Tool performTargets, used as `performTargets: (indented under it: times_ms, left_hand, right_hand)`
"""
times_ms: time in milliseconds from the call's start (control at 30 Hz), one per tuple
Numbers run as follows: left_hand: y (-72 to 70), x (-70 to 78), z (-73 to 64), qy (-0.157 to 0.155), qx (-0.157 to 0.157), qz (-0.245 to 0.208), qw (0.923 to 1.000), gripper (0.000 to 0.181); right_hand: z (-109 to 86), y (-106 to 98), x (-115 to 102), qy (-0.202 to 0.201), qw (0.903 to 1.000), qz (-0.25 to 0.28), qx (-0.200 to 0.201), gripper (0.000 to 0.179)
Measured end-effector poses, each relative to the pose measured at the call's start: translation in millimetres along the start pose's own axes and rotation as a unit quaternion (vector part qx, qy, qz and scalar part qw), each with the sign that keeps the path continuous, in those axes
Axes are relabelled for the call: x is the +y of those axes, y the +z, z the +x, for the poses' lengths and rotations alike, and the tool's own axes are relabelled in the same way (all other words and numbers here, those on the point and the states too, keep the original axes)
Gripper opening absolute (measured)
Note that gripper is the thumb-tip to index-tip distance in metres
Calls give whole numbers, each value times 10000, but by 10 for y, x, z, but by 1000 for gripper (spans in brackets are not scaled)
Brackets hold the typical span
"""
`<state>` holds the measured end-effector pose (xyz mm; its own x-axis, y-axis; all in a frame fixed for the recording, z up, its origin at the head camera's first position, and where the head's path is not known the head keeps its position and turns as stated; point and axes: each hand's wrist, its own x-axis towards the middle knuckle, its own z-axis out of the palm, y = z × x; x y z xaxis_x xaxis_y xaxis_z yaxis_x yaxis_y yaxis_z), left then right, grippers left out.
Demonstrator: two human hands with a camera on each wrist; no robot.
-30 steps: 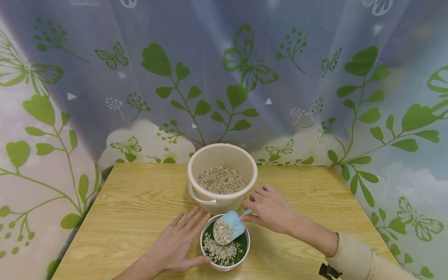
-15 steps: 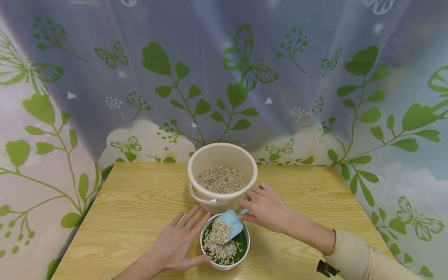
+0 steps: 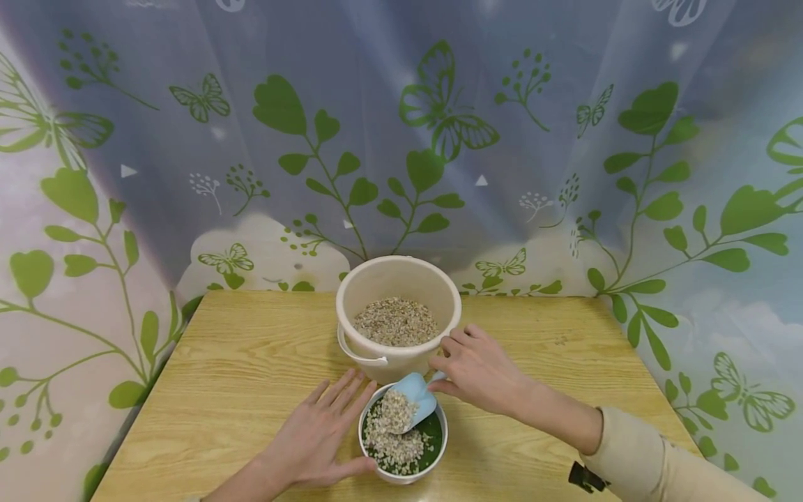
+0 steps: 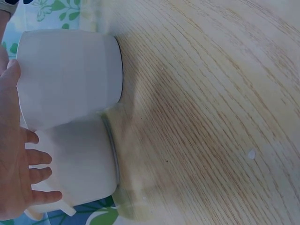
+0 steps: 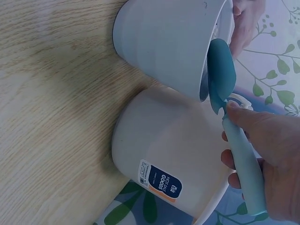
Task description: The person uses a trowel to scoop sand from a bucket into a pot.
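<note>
My right hand (image 3: 477, 369) grips the handle of a light blue scoop (image 3: 415, 399), its blade tilted down into a small white pot (image 3: 444, 446). Pale gravel (image 3: 396, 413) lies at the scoop's lip and heaps over the pot's dark green inside, toward the left. In the right wrist view the scoop's handle (image 5: 246, 168) runs under the curled fingers, with the thumb near its neck. My left hand (image 3: 323, 432) rests against the pot's left side, fingers straight and spread. Right behind the pot is a larger cream bucket (image 3: 389, 362) with gravel (image 3: 396, 322) in it.
The bucket's white carrying handle (image 3: 364, 359) hangs down at its front left. Both containers stand on a wood-grain table (image 3: 263, 348). Behind and beside the table hangs a curtain (image 3: 376, 104) printed with leaves and butterflies. A label (image 5: 161, 182) is stuck on the bucket.
The scoop has tipped further, and gravel has slid from its blade toward the pot's left side. My right hand has shifted slightly up and left. My left hand stays in place.
</note>
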<state>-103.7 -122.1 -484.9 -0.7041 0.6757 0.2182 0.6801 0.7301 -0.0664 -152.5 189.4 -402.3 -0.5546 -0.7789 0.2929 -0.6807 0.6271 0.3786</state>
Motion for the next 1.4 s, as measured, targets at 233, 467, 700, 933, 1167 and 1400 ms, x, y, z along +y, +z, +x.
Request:
performTargets:
  times_ms: [233,467,700,933,1167,1400]
  left_hand:
    - [3,1,-4,5,2,-31,10000,106]
    - [7,6,-16,7,-1,31,10000,107]
    - [13,8,-18,31,65,71,9999,106]
    - [11,6,-19,36,53,86,9999,106]
    - [11,3,-13,60,91,83,9999,106]
    - [7,3,-9,48,86,84,9999,106]
  right_hand:
    - [30,-41,-12,-60,9997,-142,-168,38]
    - [41,-77,-5,-89,9989,-381,-271,38]
    - [28,-120,38,-79,9980,-502,-384,40]
    - [-9,-135,67,-86,9984,-396,-396,41]
    - [-33,-190,116,-135,9976,-472,-488,38]
    - [-50,-247,152,-192,9967,-567,-557,39]
